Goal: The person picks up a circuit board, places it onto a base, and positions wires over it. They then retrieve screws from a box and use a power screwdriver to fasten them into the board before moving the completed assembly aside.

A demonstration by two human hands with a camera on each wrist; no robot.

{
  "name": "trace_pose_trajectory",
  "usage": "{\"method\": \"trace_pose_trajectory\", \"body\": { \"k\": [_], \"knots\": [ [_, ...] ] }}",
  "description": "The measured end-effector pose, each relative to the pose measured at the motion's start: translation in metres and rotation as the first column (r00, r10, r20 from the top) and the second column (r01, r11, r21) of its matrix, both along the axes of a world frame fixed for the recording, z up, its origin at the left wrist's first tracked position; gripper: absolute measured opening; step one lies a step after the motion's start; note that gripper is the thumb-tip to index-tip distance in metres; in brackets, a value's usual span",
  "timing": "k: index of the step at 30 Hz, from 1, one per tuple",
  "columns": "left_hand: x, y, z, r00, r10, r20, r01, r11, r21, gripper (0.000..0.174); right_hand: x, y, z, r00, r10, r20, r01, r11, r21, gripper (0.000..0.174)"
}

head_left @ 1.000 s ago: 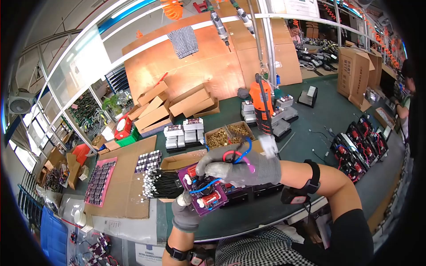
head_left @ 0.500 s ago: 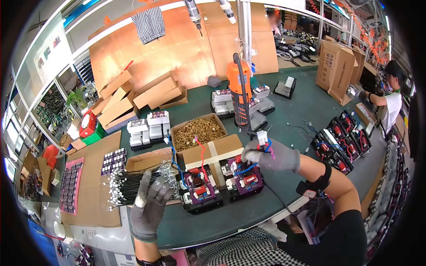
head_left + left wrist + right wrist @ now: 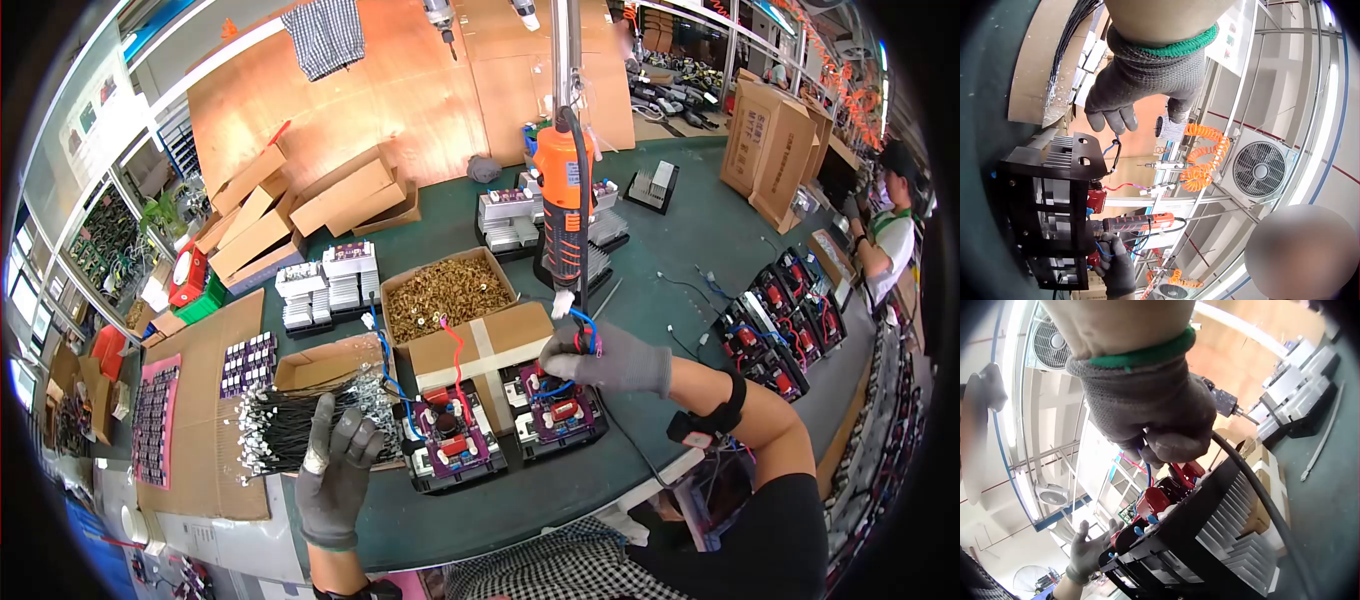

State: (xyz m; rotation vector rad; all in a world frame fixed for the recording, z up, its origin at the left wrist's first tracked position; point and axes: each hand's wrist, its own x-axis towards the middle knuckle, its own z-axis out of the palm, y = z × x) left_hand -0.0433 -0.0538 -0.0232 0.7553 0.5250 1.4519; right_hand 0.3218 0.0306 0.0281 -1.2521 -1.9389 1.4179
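Note:
The right hand [image 3: 615,362], in a grey glove, has its fingers curled round blue and red wires [image 3: 583,322] above the right-hand purple circuit board [image 3: 553,408] in its black frame. In the right wrist view this hand [image 3: 1147,412] pinches the wires over the red parts [image 3: 1155,501]. Left of it stands a second board unit [image 3: 448,440] with a red wire [image 3: 459,365] rising from it. The left hand [image 3: 338,478], also gloved, is raised with spread fingers beside that unit, holding nothing; the left wrist view shows this hand [image 3: 1147,81] with relaxed fingers.
An orange power screwdriver [image 3: 562,205] hangs over the bench. Behind the boards are a box of brass screws [image 3: 440,298] and black cables [image 3: 300,425]. More finished-looking units [image 3: 785,320] stand at right, cardboard boxes [image 3: 345,200] at back left. Another person [image 3: 890,235] works at far right.
Over the last second, the board both hands held came to rest on the bench in its frame. The left hand let go and moved left; the right hand now grips wires.

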Motion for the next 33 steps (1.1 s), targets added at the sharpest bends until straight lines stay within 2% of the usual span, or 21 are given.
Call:
{"method": "trace_pose_trajectory", "body": {
  "k": [1,2,4,6,8,9,10,11,12,14,15,16,17,18,19,21,23,25,26,29,33],
  "knots": [
    [0.000,0.001,0.000,1.000,0.000,-0.006,0.000,1.000,0.002,0.069,0.002,-0.002,0.002,0.999,0.034,-0.016,-0.034,0.999,0.037,0.033],
    [-0.001,0.003,-0.001,1.000,-0.005,0.003,0.005,1.000,0.005,0.069,0.007,-0.006,0.009,0.995,0.088,0.042,-0.095,0.976,0.198,0.035],
    [-0.007,0.006,-0.002,1.000,-0.008,0.020,0.008,1.000,0.012,0.070,0.031,-0.011,0.032,0.970,0.167,0.179,-0.235,0.841,0.488,0.040],
    [-0.019,0.009,-0.003,0.999,0.031,-0.025,-0.031,0.999,-0.005,0.070,0.061,-0.013,0.064,0.856,0.204,0.476,-0.382,0.868,0.316,0.057],
    [-0.027,0.016,0.001,0.996,0.072,-0.056,-0.072,0.997,0.011,0.063,0.109,0.005,0.053,0.863,0.037,0.504,-0.280,0.865,0.416,0.066],
    [-0.033,0.027,0.000,0.991,0.078,-0.109,-0.078,0.997,0.008,0.060,0.104,0.010,0.052,0.953,-0.104,0.285,-0.059,0.857,0.512,0.067],
    [-0.044,0.042,-0.005,0.983,0.084,-0.164,-0.085,0.996,0.005,0.057,0.091,0.016,0.051,0.971,-0.236,0.043,0.174,0.817,0.550,0.068],
    [-0.050,0.057,-0.007,0.971,0.093,-0.219,-0.095,0.995,0.002,0.055,0.075,0.022,0.050,0.915,-0.348,-0.204,0.402,0.749,0.528,0.069],
    [-0.047,0.075,-0.001,0.921,0.126,-0.369,-0.135,0.991,0.003,0.045,0.056,0.028,0.050,0.926,-0.293,-0.237,0.376,0.757,0.535,0.069],
    [-0.041,0.114,0.003,0.631,0.227,-0.742,-0.199,0.972,0.128,0.032,0.016,0.040,0.047,0.936,-0.176,-0.306,0.325,0.769,0.551,0.068],
    [-0.036,0.137,-0.002,0.501,0.296,-0.813,-0.185,0.955,0.233,0.023,0.002,0.048,0.034,0.932,-0.232,-0.280,0.353,0.758,0.549,0.063],
    [-0.029,0.155,-0.001,0.468,0.287,-0.836,-0.113,0.958,0.265,0.022,-0.012,0.052,0.031,0.896,-0.259,-0.362,0.410,0.797,0.444,0.057],
    [-0.026,0.175,-0.010,0.244,0.331,-0.911,-0.078,0.944,0.322,0.024,-0.023,0.059,0.030,0.852,-0.292,-0.435,0.453,0.828,0.331,0.051],
    [-0.020,0.190,-0.012,-0.005,0.402,-0.916,0.085,0.913,0.400,0.026,-0.027,0.064,0.034,0.815,-0.324,-0.480,0.508,0.798,0.323,0.048],
    [-0.005,0.194,-0.003,-0.115,0.414,-0.903,0.163,0.905,0.394,0.026,-0.030,0.067,0.041,0.773,-0.359,-0.524,0.564,0.766,0.308,0.046],
    [0.011,0.217,-0.021,-0.213,0.684,-0.698,0.333,0.722,0.607,0.028,-0.030,0.074,0.053,0.653,-0.377,-0.657,0.676,0.681,0.281,0.041],
    [0.029,0.232,-0.022,-0.328,0.695,-0.640,0.415,0.714,0.564,0.037,-0.015,0.089,0.057,0.554,-0.337,-0.761,0.796,0.482,0.366,0.039],
    [0.037,0.250,-0.036,-0.460,0.617,-0.638,0.454,0.781,0.429,0.037,-0.005,0.091,0.066,0.492,-0.297,-0.819,0.838,0.417,0.352,0.037],
    [0.039,0.255,-0.044,-0.524,0.573,-0.631,0.466,0.812,0.351,0.037,-0.004,0.089,0.071,0.460,-0.307,-0.833,0.857,0.399,0.326,0.035],
    [0.044,0.250,-0.037,-0.535,0.380,-0.754,0.379,0.906,0.187,0.029,-0.003,0.086,0.073,0.462,-0.251,-0.851,0.848,0.404,0.342,0.036],
    [0.045,0.248,-0.036,-0.537,0.358,-0.764,0.359,0.917,0.177,0.024,-0.014,0.075,0.075,0.464,-0.124,-0.877,0.788,0.510,0.345,0.041]
  ]
}}
